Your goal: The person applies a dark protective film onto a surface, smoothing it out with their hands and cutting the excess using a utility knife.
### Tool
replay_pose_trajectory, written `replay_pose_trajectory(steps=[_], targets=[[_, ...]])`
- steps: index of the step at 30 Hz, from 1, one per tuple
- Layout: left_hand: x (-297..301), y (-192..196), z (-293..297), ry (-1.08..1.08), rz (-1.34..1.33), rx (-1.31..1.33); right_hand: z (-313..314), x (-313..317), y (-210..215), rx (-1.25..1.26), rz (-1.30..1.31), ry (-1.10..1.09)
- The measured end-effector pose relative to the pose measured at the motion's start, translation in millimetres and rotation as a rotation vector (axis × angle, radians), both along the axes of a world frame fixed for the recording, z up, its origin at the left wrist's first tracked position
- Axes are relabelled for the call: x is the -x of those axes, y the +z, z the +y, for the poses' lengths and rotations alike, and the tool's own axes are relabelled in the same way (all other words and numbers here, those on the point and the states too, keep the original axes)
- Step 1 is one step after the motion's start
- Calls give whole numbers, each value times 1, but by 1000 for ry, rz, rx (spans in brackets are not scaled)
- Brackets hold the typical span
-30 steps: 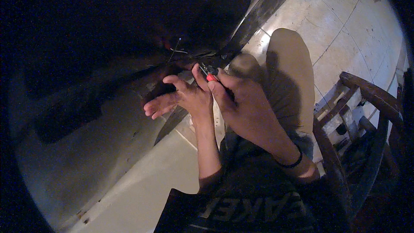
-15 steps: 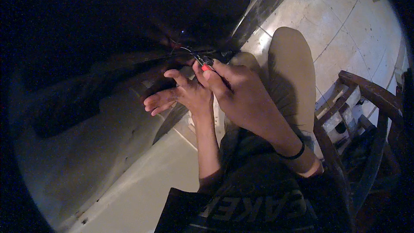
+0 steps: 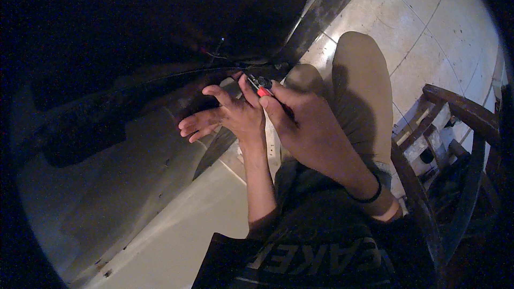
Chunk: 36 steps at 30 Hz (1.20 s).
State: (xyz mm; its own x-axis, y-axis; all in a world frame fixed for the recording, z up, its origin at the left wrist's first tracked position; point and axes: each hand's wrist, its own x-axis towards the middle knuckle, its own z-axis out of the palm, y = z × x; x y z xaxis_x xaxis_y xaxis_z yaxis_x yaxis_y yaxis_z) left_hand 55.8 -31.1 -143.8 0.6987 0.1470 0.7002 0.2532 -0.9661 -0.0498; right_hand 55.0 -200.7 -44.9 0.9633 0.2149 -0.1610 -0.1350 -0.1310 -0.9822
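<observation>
My right hand (image 3: 302, 120) is closed around a small tool with a red handle (image 3: 264, 91) and a dark metal end; its exact kind is unclear. The tool points up and left, its end beside the thumb of my left hand (image 3: 238, 120). That left hand has its fingers spread and pointing left, the thumb close to or touching the tool's tip. Just beyond the hands, a thin wire (image 3: 217, 55) with a small bright spot at its end shows against a dark, poorly lit object.
A wooden chair (image 3: 466, 109) stands on the right. My bent knee (image 3: 361, 69) in brown trousers rises beside the tiled floor (image 3: 415, 16). A large dark surface, its details lost in shadow, fills the upper left; a pale panel (image 3: 176, 241) lies at lower left.
My right hand and the red-handled tool have moved slightly down and right, away from the wire. The left hand has hardly moved and stays spread.
</observation>
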Motion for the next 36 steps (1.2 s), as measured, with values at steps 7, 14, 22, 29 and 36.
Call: replay_pose_trajectory(steps=[7, 14, 22, 29, 36], targets=[[-1, -17, 17, -240, -15, 150, 6, -13, 9, -1, 2, 9], [1, 6, -4, -133, -1, 52, 14, -19, -2, -5, -110, -22], [-3, 4, 1, -104, -3, 49, 5, -8, 7, 56, -76, -12], [0, -1, -1, -25, 20, 51, -4, -2, 16, 41, -22, 27], [3, -1, -1, -111, 41, 98, 5, -9, 11, -8, -45, -10]])
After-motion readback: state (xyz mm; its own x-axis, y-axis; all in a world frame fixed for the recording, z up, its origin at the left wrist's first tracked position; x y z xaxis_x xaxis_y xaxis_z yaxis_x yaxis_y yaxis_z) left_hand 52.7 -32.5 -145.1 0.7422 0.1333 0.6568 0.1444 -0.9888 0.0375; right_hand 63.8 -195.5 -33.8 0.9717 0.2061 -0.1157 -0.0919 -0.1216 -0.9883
